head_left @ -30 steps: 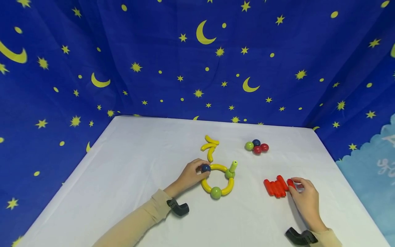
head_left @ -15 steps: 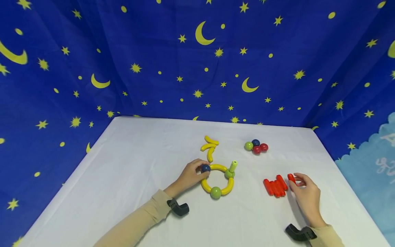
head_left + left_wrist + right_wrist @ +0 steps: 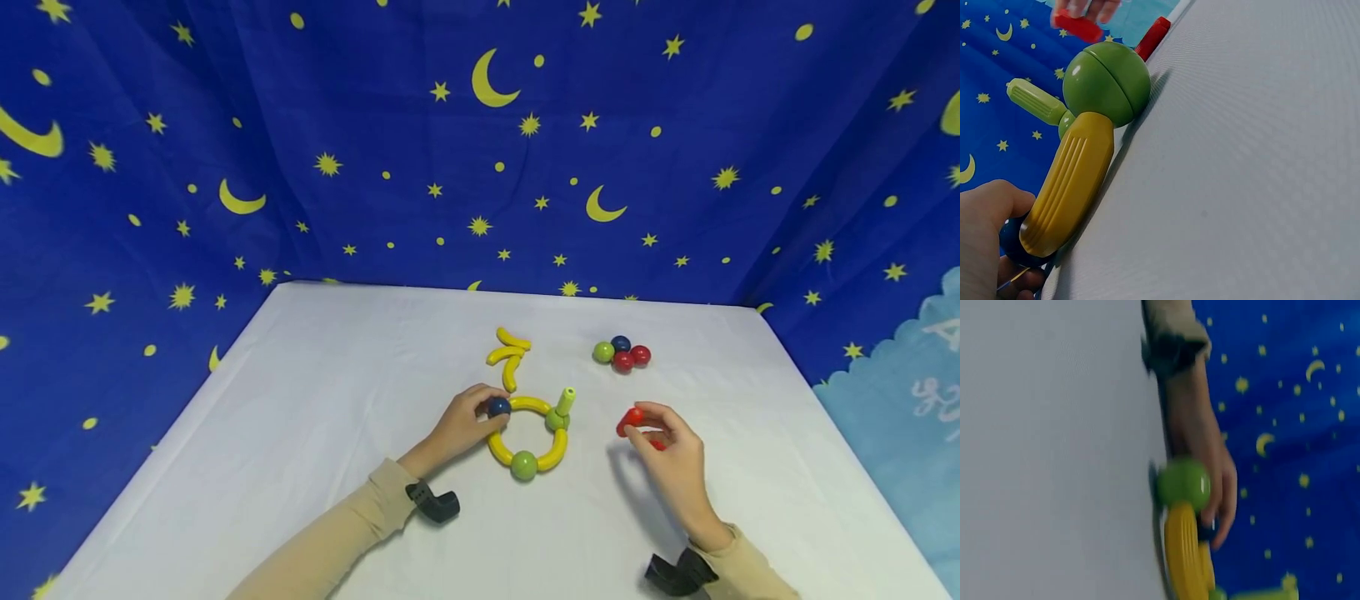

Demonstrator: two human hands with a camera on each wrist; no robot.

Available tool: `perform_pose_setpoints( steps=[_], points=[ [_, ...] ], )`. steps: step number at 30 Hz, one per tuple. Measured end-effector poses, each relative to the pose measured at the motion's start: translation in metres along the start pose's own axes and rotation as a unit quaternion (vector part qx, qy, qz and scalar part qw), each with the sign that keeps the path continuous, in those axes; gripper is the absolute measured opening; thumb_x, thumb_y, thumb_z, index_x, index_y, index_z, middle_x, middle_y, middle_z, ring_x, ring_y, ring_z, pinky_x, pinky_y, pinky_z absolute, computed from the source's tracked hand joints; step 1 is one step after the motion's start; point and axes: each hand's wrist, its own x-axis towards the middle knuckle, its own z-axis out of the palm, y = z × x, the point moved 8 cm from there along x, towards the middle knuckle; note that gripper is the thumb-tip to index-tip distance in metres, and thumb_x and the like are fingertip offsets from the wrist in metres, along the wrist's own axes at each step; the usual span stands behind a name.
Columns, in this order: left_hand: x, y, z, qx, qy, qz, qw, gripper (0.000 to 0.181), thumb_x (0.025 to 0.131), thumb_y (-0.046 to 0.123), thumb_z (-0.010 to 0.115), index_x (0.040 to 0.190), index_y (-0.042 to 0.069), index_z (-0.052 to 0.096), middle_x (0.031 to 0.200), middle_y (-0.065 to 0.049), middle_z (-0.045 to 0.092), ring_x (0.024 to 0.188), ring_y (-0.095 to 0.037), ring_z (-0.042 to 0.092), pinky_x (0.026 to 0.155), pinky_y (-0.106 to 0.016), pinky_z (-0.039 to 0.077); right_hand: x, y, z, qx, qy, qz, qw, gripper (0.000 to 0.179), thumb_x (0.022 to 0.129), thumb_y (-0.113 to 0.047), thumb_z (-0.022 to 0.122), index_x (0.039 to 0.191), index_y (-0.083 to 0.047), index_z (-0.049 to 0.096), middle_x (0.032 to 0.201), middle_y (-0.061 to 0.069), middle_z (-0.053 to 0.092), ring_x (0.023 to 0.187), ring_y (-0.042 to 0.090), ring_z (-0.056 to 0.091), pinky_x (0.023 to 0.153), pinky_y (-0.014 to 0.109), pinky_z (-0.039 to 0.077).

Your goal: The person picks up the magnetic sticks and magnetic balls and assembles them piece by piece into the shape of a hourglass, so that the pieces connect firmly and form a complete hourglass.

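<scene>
A ring of curved yellow sticks [image 3: 531, 406] joined by balls lies on the table. My left hand [image 3: 467, 421] pinches the dark blue ball [image 3: 498, 407] at the ring's upper left. One green ball [image 3: 524, 466] sits at the ring's front. Another green ball [image 3: 557, 420] at its right has a short light green stick [image 3: 566, 401] rising from it. Right of the ring, my right hand [image 3: 675, 462] holds a red stick [image 3: 632, 421] above the table between thumb and fingers. More red [image 3: 657, 445] shows under that hand; the other red sticks are mostly hidden. The right wrist view is blurred.
Loose curved yellow sticks [image 3: 513, 339] lie behind the ring. Farther right is a cluster of balls: green [image 3: 603, 352], blue [image 3: 620, 343] and red [image 3: 623, 362]. A blue curtain [image 3: 390, 167] with moons and stars stands around the white table [image 3: 360, 350].
My right hand has lifted a red stick off the right side of the red group and carried it left toward the ring. My left hand stays on the blue ball.
</scene>
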Motion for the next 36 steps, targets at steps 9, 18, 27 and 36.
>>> perform_pose_setpoints(
  steps=[9,18,27,36],
  points=[
    [0.000,-0.001,0.000,0.001,-0.007,-0.014,0.9999,0.031,0.088,0.020,0.068,0.118,0.011,0.064,0.114,-0.005,0.064,0.100,-0.014,0.058,0.085,-0.023,0.050,-0.020,-0.039,0.071,0.075,-0.134,-0.092,0.9838,0.030,0.078,0.010,0.069,0.107,0.005,0.063,0.094,0.016,0.069,0.083,0.010,0.063,0.071,0.018,0.053],
    [-0.001,0.002,-0.001,0.003,-0.006,-0.006,1.0000,0.032,0.088,0.019,0.068,0.119,0.008,0.063,0.114,-0.007,0.064,0.103,-0.017,0.060,0.088,-0.027,0.051,-0.041,-0.049,0.104,0.067,-0.190,-0.148,0.9683,0.028,0.076,0.005,0.074,0.103,0.003,0.065,0.091,0.010,0.068,0.084,0.001,0.061,0.067,0.028,0.055],
    [0.000,0.003,0.000,-0.002,-0.004,-0.009,1.0000,0.033,0.088,0.018,0.068,0.119,0.007,0.063,0.114,-0.008,0.064,0.105,-0.017,0.060,0.090,-0.032,0.052,-0.049,-0.035,0.118,0.021,-0.236,-0.122,0.9638,0.027,0.076,0.002,0.074,0.101,-0.002,0.066,0.089,0.000,0.068,0.084,-0.002,0.059,0.071,0.028,0.054],
    [0.000,0.004,-0.002,0.008,0.009,0.014,0.9998,0.024,0.090,0.021,0.065,0.111,0.009,0.067,0.104,-0.005,0.065,0.089,-0.012,0.058,0.079,-0.023,0.050,-0.041,-0.029,0.110,-0.024,-0.191,-0.097,0.9764,0.025,0.072,0.006,0.071,0.095,-0.005,0.066,0.085,-0.005,0.064,0.074,0.005,0.055,0.065,0.022,0.048]
  ],
)
